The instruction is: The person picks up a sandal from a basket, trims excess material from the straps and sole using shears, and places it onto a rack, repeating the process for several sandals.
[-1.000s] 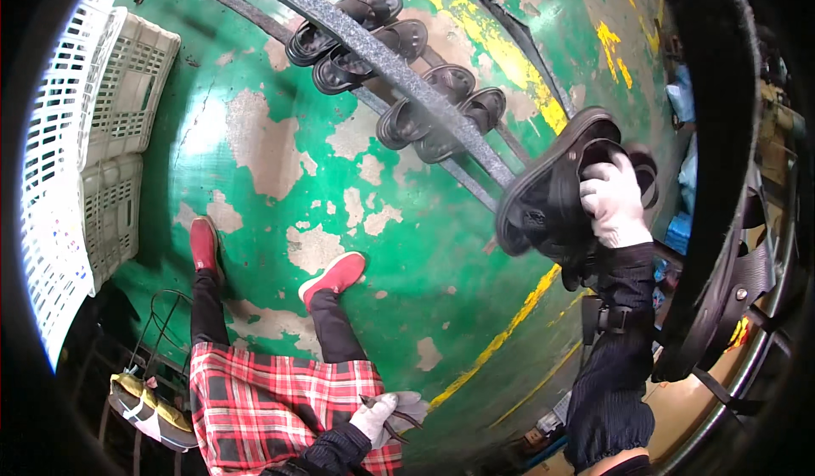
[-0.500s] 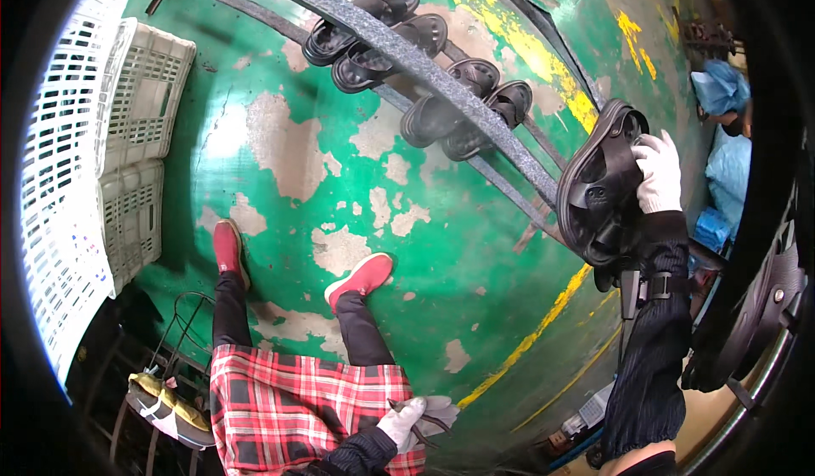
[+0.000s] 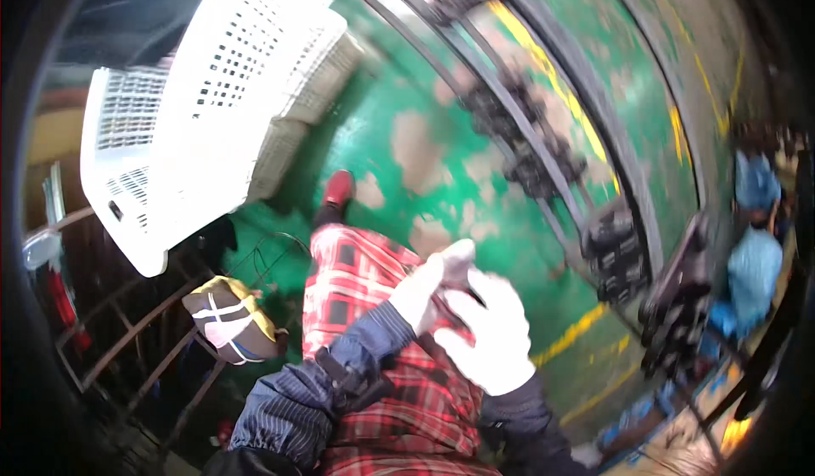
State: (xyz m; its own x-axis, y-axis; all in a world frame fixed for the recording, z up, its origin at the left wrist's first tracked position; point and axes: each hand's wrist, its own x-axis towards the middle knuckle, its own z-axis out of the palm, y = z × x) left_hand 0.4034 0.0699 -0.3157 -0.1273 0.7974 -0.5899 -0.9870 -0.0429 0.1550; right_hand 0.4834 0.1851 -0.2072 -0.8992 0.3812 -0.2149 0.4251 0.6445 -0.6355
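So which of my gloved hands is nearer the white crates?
Your left hand: it's on the side toward the crates; the right hand is farther over, toward the rack.

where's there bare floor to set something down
Best patch: green floor between the white crates and rails, beyond the red shoe. Crowded: the rails, with dark shoes, and lower left, around the yellow-and-dark bundle.
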